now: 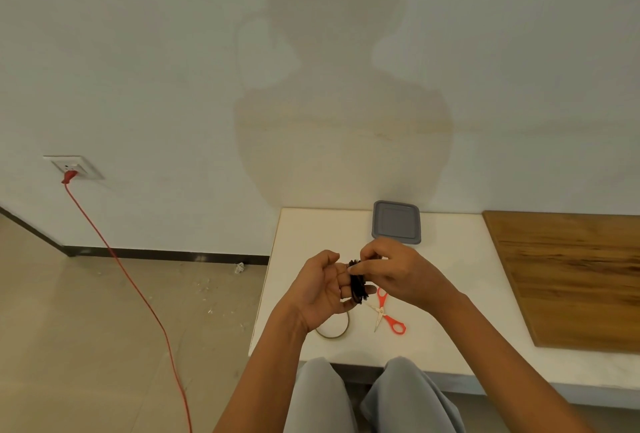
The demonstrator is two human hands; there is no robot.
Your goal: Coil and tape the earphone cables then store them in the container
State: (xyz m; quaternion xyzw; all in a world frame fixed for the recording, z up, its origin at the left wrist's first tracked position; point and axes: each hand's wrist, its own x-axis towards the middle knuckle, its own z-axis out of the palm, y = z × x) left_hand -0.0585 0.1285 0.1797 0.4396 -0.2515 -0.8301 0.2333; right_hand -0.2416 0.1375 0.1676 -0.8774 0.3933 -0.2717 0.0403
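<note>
Right above the scissors [386, 314], held up off the table, is the black earphone cable [356, 285]. It's wound into a tight bundle around the fingers of the left hand [320, 294]. Those fingers are mostly straight and close together, working as a spool, with the thumb off to the side. The right hand [394, 273] pinches the top of the bundle between thumb and fingertips.

So I'd say we're at the tail end of the coiling step, with nothing taped yet. Next up is probably sliding the coil off the fingers without letting it spring apart. Then it needs a strip from the tape roll [330, 336], which lies flat just left of the scissors, partly under the left wrist. Tricky bit: one hand has to keep hold of the coil while the other fetches the tape.

The grey square container [396, 223] sits behind the scissors near the wall, on the white table [311, 224]. Its lid looks to be on, so I can't tell what's inside. Well right of the scissors there's a wooden board [571, 276].
</note>
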